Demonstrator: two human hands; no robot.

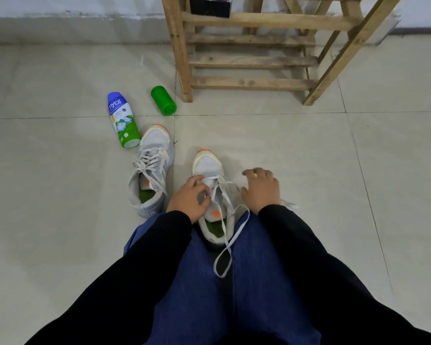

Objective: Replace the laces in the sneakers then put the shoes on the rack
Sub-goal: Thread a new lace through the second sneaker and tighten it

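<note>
Head view: I am looking down at a person sitting on the floor; everything below comes from this one camera.
Cut off: I am seeing only the lower shelves of the wooden rack (251, 61) at 12 to 1 o'clock, and a dark box (210, 6) on it is being clipped by the top edge.
Hard to make out: the left hand (188, 195) is covering the lacing it works on, so I am not telling which eyelets are threaded; a lace end is showing beyond the right wrist at 3 o'clock.
Floor: pale tiles (60, 170) are running to a grey and white wall (60, 8) at 11 o'clock.
Loose items: a powder bottle (122, 120) and a green cap (163, 100) are lying on their sides at 10 to 11 o'clock.
Near sneaker (208, 165): it is sitting at centre between the knees, toe pointing to 12 o'clock, well apart from the rack.
Lace (230, 245): it is trailing in a loop over the jeans towards 6 o'clock.
Second sneaker (154, 155): it is lying laced at 9 o'clock, just beside the bottle.
Left hand: its fingers are curling round the near sneaker at the lacing, grasping it.
Right hand (261, 189): it is hovering beside the shoe at 3 o'clock, fingers spread and released, holding nothing that I am seeing.
</note>
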